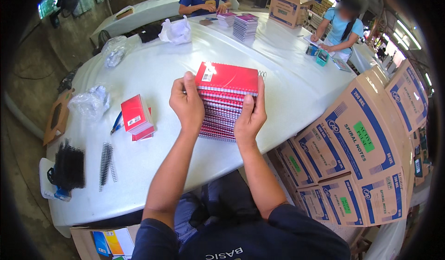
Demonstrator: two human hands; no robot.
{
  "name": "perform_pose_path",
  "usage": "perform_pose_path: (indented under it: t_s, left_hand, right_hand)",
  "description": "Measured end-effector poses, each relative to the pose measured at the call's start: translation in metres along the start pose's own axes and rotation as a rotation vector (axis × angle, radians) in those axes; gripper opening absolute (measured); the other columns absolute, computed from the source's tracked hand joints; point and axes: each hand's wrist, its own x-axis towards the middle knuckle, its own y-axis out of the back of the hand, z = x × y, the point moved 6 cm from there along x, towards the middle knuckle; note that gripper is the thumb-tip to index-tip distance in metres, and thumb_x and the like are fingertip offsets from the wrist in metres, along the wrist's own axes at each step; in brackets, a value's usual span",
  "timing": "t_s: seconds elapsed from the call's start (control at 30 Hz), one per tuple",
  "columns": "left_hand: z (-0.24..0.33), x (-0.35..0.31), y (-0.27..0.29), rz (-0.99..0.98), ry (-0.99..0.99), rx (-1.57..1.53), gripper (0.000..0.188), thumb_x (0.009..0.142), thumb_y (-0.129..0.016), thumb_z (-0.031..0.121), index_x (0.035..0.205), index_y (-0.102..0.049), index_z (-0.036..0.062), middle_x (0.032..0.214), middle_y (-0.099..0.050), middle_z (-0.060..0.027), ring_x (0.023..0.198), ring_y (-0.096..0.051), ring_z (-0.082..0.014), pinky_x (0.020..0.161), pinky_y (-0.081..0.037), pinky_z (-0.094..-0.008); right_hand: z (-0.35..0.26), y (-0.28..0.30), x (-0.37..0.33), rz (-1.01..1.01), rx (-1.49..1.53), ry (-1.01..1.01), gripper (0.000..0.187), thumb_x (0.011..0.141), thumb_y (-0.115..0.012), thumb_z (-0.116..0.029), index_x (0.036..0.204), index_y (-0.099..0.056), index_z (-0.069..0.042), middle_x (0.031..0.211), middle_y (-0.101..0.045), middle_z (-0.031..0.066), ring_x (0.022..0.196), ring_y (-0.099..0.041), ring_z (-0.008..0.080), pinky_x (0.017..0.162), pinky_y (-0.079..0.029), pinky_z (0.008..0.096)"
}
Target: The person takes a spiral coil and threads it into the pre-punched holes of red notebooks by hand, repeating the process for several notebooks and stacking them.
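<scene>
A tall stack of red spiral notebooks (226,77) stands on the white-covered table in front of me, wire-bound edges facing my body. My left hand (187,103) presses its left side, thumb up by the top cover. On the right side, my right hand (251,117) clasps the stack, thumb against the bound edge. Left of my left forearm lies a smaller pile of red notebooks (137,115), with blue-handled pliers (117,123) beside it. A loose wire coil (262,75) shows just behind the stack.
Black coils (69,166) and loose spirals (106,162) lie at the table's left. Plastic bags (90,103) sit farther back. Cardboard cartons (359,134) are piled at my right. Across the table (181,56), two people work near notebook stacks (245,28) and an open carton (285,9).
</scene>
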Motion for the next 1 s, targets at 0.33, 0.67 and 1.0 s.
perform_pose_path:
  t_s: [0.33, 0.67, 1.0]
  left_hand:
    - [0.003, 0.001, -0.001, 0.141, -0.039, -0.084, 0.034, 0.097, -0.048, 0.032, 0.089, -0.056, 0.0, 0.077, -0.054, -0.0026, 0.068, -0.046, -0.0088, 0.065, -0.04, -0.025]
    - [-0.057, 0.025, 0.186, -0.32, -0.458, 1.131, 0.048, 0.073, -0.059, 0.007, 0.12, -0.052, 0.0041, 0.12, -0.054, -0.0171, 0.112, -0.05, -0.0327, 0.098, -0.037, -0.0414]
    - [0.005, -0.09, 0.228, -0.355, 0.317, 0.141, 0.021, 0.092, -0.054, 0.009, 0.11, -0.059, -0.0025, 0.096, -0.064, -0.0073, 0.093, -0.058, -0.0131, 0.084, -0.045, -0.0282]
  right_hand:
    - [0.0, 0.008, -0.012, 0.165, -0.253, 0.15, 0.036, 0.087, -0.059, -0.007, 0.122, -0.055, 0.002, 0.116, -0.061, 0.013, 0.103, -0.054, 0.0262, 0.091, -0.042, 0.0351]
    - [-0.049, 0.032, -0.064, 0.095, -0.237, 0.459, 0.036, 0.091, -0.053, -0.02, 0.114, -0.048, 0.007, 0.119, -0.05, 0.023, 0.108, -0.049, 0.0327, 0.094, -0.04, 0.0426]
    - [0.004, -0.096, -0.143, -0.882, 0.837, -0.787, 0.03, 0.082, -0.068, -0.009, 0.109, -0.059, 0.002, 0.106, -0.064, 0.0114, 0.1, -0.058, 0.0156, 0.09, -0.045, 0.0306]
